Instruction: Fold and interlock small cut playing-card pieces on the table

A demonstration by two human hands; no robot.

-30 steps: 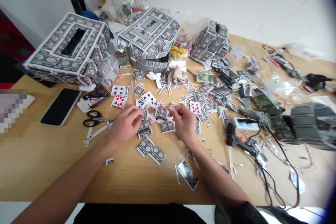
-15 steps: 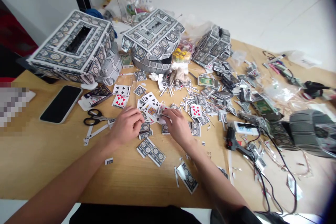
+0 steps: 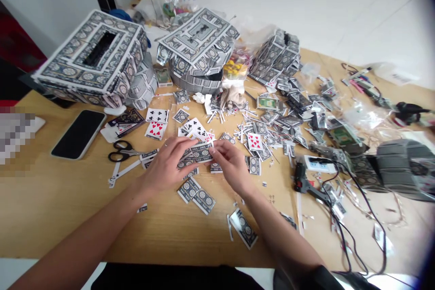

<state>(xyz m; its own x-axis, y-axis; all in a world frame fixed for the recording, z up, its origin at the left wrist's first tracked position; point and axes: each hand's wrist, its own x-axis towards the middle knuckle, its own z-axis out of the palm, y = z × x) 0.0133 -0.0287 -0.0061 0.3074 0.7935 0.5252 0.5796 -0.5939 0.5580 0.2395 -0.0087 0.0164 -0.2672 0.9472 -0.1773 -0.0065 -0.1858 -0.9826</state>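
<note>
A patterned card piece, back side up, is between my two hands near the middle of the table. My right hand pinches its right end between thumb and fingers. My left hand is at its left side, fingers apart and curved over the piece; whether they grip it is not clear. Face-up cards lie just beyond my hands, partly covered. Nearer to me, two joined patterned cards lie flat. Black scissors rest left of my left hand.
Card-covered boxes stand at the back left, another lidded one beside them. A phone lies at left. Card scraps spread to the right, near a glue gun with black cables and a grey rounded piece.
My right hand now holds a patterned piece raised between the hands, covering part of the face-up cards. My left hand has opened from a closer curl, its thumb now apart.
</note>
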